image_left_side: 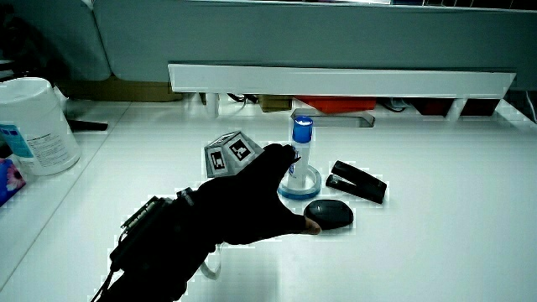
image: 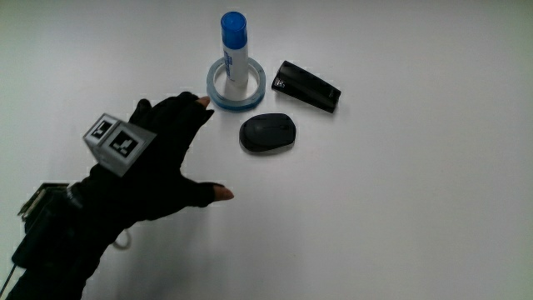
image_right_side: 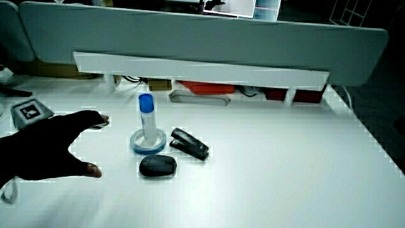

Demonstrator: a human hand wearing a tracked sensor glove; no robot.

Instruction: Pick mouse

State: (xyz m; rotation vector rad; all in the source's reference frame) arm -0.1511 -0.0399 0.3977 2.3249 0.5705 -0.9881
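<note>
Mouse: a black computer mouse (image: 267, 132) is seen lying flat on the table, just beside the tape ring and nearer to the person than it; it is also shown in both side views (image_left_side: 328, 214) (image_right_side: 157, 166).
Mouse axis: in the main view the long axis is laid roughly parallel to the table's near edge; which end is the front cannot be told.
Hand: the gloved hand (image: 162, 162) is held above the table near the mouse, not touching it, with a marker cube (image: 119, 142) carried on its back.
Grip: the fingers are spread, thumb (image: 208, 192) set apart from the rest, and nothing is held.
Tape ring: a blue-rimmed roll of tape (image: 217, 88) is laid flat, with a white tube with a blue cap (image: 235, 50) stood upright inside it.
Black case: an oblong black object (image: 307, 86) is laid near the tape ring, apart from the mouse.
Surface: a plain white table (image: 400, 200) is seen.
Room: a low white shelf (image_left_side: 336, 80) against a grey partition (image_right_side: 190, 38) is seen in a side view, and a white tub (image_left_side: 33, 126) is stood at the table's edge.
</note>
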